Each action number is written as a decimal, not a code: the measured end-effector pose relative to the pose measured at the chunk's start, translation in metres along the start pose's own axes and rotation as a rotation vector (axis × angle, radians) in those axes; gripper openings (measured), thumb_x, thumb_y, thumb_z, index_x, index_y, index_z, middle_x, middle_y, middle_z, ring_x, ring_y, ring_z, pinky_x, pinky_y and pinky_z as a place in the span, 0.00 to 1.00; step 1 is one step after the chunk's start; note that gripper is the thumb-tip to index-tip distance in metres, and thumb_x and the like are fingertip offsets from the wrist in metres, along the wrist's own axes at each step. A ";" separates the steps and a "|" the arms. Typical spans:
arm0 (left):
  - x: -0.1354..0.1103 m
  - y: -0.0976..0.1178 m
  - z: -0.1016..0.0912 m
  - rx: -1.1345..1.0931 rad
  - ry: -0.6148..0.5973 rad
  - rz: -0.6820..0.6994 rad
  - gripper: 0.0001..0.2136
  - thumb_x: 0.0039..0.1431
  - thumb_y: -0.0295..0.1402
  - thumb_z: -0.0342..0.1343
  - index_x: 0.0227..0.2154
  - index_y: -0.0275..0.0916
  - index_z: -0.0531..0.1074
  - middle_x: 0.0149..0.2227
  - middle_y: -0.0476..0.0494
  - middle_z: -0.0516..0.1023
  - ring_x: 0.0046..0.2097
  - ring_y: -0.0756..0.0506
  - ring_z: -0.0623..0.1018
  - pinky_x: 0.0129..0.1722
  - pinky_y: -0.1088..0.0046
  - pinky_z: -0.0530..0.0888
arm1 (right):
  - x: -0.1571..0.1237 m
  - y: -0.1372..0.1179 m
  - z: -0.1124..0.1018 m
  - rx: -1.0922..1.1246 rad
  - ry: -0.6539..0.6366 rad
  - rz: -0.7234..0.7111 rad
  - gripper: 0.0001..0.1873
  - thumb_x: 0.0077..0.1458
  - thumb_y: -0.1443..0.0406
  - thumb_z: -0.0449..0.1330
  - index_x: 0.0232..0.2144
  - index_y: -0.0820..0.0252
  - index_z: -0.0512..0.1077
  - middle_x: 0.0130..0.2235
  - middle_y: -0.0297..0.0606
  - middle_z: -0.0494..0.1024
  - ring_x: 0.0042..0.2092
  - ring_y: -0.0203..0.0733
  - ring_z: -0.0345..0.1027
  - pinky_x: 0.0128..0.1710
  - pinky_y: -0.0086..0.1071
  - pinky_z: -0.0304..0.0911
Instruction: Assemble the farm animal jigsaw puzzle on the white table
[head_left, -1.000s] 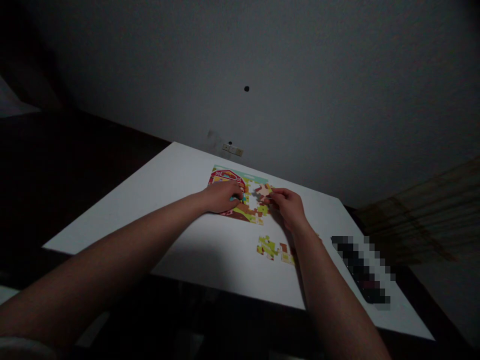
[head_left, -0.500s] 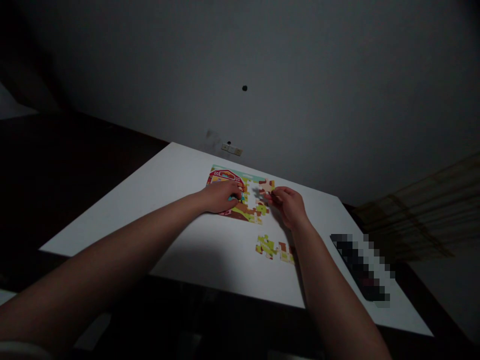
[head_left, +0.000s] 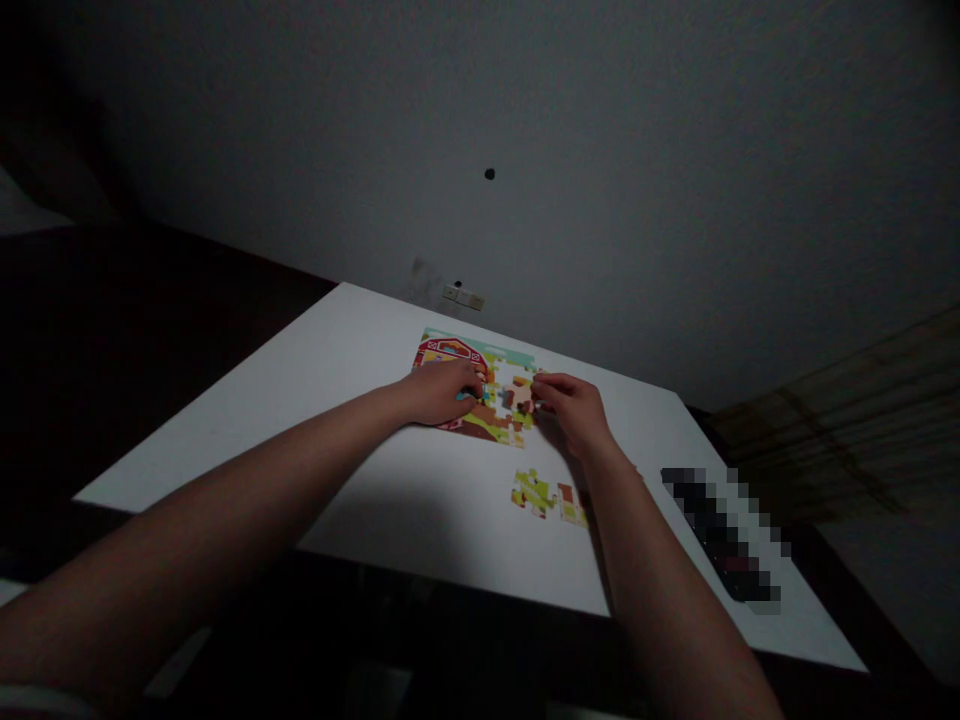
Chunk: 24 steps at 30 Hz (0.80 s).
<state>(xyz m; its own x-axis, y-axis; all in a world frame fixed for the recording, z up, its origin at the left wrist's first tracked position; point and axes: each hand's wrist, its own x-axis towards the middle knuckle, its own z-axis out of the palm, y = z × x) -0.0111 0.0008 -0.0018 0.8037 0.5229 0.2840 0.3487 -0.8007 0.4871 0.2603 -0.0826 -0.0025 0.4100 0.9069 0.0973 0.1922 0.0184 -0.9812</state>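
Puzzle piece [head_left: 517,396] (likely light, stiffish card, best taken by its edges) we are pinching with our right hand [head_left: 574,408] at the gap in the puzzle [head_left: 484,428]; our left hand [head_left: 444,392], loosely parted, is resting there.

light: dim | far left: near black | table [head_left: 285,400]: soft shadow | wall [head_left: 637,200]: grainy | dark object [head_left: 694,510]: pixelated

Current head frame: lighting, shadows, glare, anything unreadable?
Head view: dim overall, left side nearly black; white table brightest, no obvious glare; head view: soft shadows beside the left forearm and below the right hand; head view: dark object at right is blocky with pixelation, details unreadable.
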 end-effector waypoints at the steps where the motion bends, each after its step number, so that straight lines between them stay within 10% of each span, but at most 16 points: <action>1: 0.000 0.000 0.000 0.000 -0.003 -0.004 0.10 0.66 0.32 0.62 0.43 0.42 0.88 0.53 0.35 0.87 0.55 0.33 0.84 0.56 0.57 0.77 | 0.000 0.000 -0.001 -0.024 0.000 -0.006 0.17 0.38 0.54 0.80 0.32 0.53 0.87 0.38 0.41 0.90 0.36 0.47 0.81 0.38 0.41 0.76; 15: 0.004 -0.003 -0.002 -0.234 0.034 -0.084 0.19 0.59 0.30 0.61 0.52 0.43 0.86 0.62 0.37 0.85 0.65 0.34 0.81 0.70 0.56 0.75 | 0.006 0.013 -0.006 -0.232 -0.036 -0.060 0.18 0.47 0.48 0.73 0.32 0.53 0.86 0.34 0.40 0.87 0.36 0.50 0.79 0.44 0.45 0.74; 24: 0.010 -0.003 0.009 -0.678 0.177 -0.250 0.26 0.55 0.23 0.60 0.58 0.42 0.82 0.58 0.38 0.85 0.55 0.41 0.85 0.54 0.64 0.84 | -0.002 0.009 -0.002 -0.330 -0.106 -0.377 0.13 0.60 0.51 0.70 0.37 0.50 0.87 0.46 0.44 0.88 0.46 0.53 0.80 0.54 0.50 0.73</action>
<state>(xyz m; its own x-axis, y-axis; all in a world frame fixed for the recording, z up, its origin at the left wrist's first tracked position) 0.0000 0.0060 -0.0077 0.6299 0.7507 0.1991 0.0910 -0.3259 0.9410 0.2630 -0.0846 -0.0111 0.1685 0.9008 0.4002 0.5879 0.2340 -0.7743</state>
